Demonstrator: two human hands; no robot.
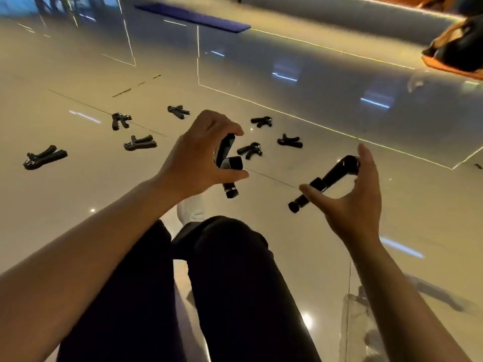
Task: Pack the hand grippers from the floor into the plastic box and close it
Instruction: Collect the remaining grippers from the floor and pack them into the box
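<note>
Head view showed both hands each gripping one gripper, left (201, 155) and right (358, 199), likely to carry two together. Seven more lay on the floor (339, 231) from nine to one o'clock.

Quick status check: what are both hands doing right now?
Left hand grips one hand gripper; right hand holds another. Seven more lie on the floor. Clear box at lower right, nothing blocking.

Glossy tiled floor (339, 218) with seven black hand grippers strewn beyond the person's dark-trousered knees (235, 270); left hand (198, 158) curled round one black gripper (227, 165), right hand (358, 199) pinching another (326, 178); clear plastic box (352, 322) at lower right.
</note>
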